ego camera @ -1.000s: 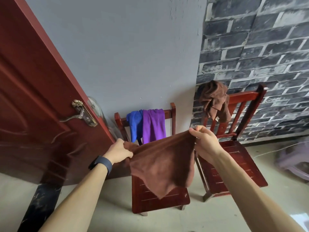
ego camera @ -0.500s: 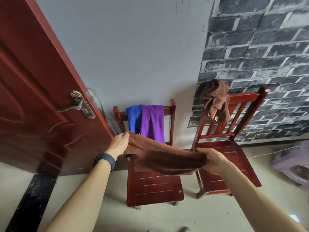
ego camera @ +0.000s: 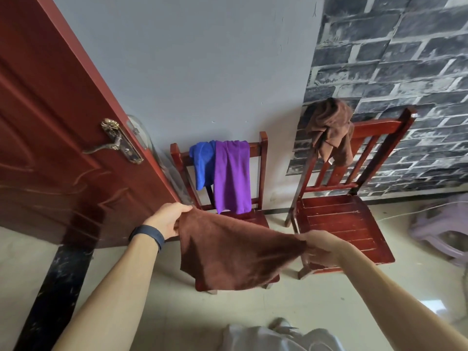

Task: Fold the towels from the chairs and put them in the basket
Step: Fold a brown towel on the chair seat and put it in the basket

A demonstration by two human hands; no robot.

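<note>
Held towel: a brown towel (ego camera: pixel 235 252) hangs stretched between two bare hands at centre frame, its lower edge sagging toward 6 o'clock and covering most of the seat of the left chair (ego camera: pixel 260 158).
Left hand: the left hand (ego camera: pixel 168 220), at 9 o'clock of the cloth, is closed on the towel's upper corner; a dark wristband (ego camera: pixel 148 235) circles the wrist.
Right hand: the right hand (ego camera: pixel 323 249), at 3 o'clock of the cloth, pinches the opposite corner, fingers curled into the fabric.
Left chair back: a blue towel (ego camera: pixel 202 165) and a purple towel (ego camera: pixel 231 176) are draped side by side over the top rail, touching, the purple one hanging lower, at 12 o'clock of the held towel.
Right chair: the right chair (ego camera: pixel 347 224) stands at 2 o'clock, its seat bare; a second brown towel (ego camera: pixel 329 130), bunched, sits on the left post of its back.
In the way: the held cloth hides the left chair's seat front and front legs.
Surroundings: a red door (ego camera: pixel 50 138) with a brass handle (ego camera: pixel 119 141) stands open at 10 o'clock; a brick-pattern wall (ego camera: pixel 392 59) fills 1 o'clock; a pale plastic stool (ego camera: pixel 440 229) is blurred at 3 o'clock.
Basket: out of view.
</note>
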